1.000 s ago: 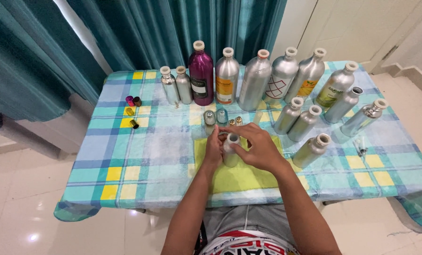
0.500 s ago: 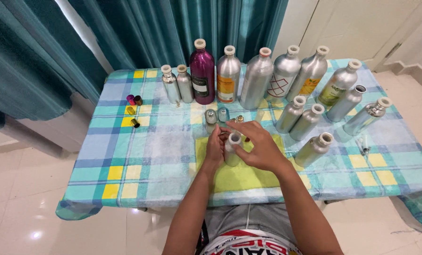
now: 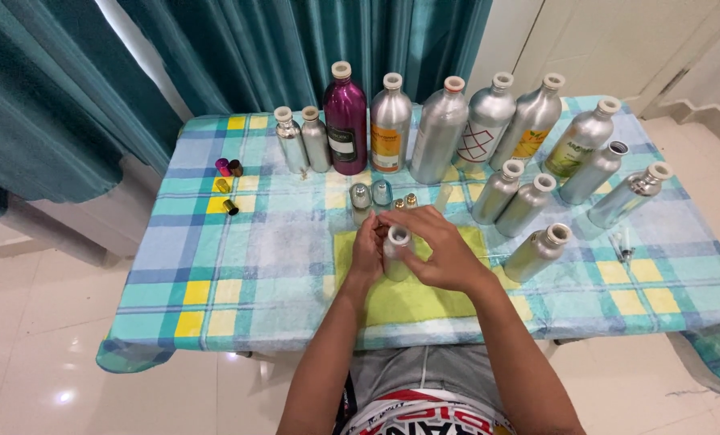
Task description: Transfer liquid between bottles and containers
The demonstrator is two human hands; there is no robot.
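Head view: left hand [image 3: 366, 251] and right hand [image 3: 434, 251] both clamp a small silver bottle [image 3: 396, 256] over the yellow cloth [image 3: 412, 300]. Judging by the grip, its mouth is being worked; next calls for a steady upright hold

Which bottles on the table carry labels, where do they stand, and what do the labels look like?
Purple bottle, back row left of centre: dark band label.
Silver bottle beside it: orange and white label.
Silver bottle further right: white label, red criss-cross pattern.
Silver bottle next: orange mark.
Silver bottle far right: green label.
No screens or signs.
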